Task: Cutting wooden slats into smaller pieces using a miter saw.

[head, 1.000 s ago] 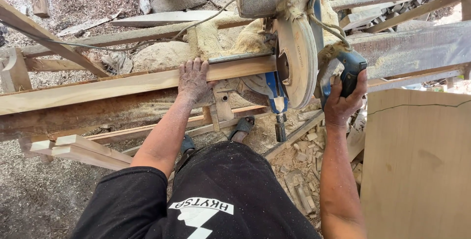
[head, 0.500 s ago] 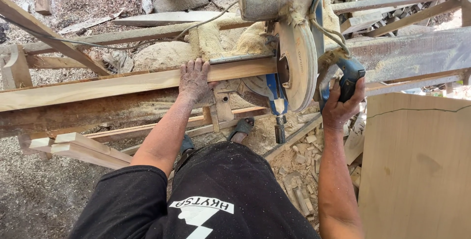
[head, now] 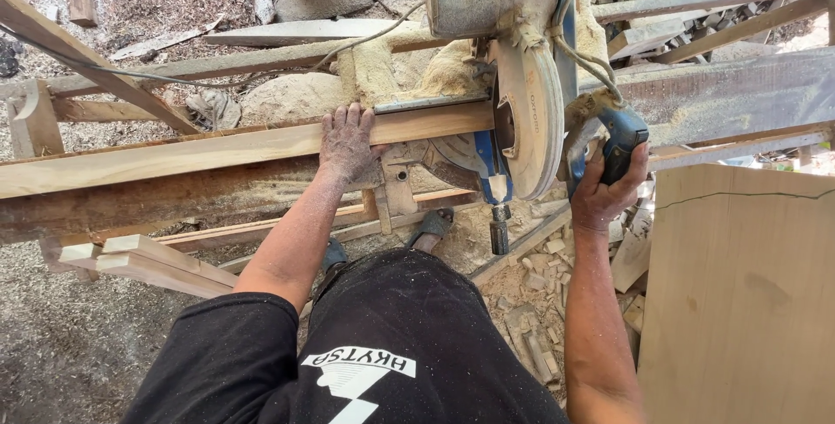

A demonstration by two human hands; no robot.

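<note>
One plank (head: pixel 217 150) lies left-right; left hand (head: pixel 348 141) atop, apparently pressing.

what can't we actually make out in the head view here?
- Saw blade: teeth and the contact with the wooden strip are hidden by the dusty blade guard.
- Right hand: its palm and any trigger are hidden by its own fingers around the blue handle.
- Left hand: what lies under its palm is covered.
- Plywood board: cut off by the right and bottom edges.
- Feet: mostly hidden by the person's torso.
</note>
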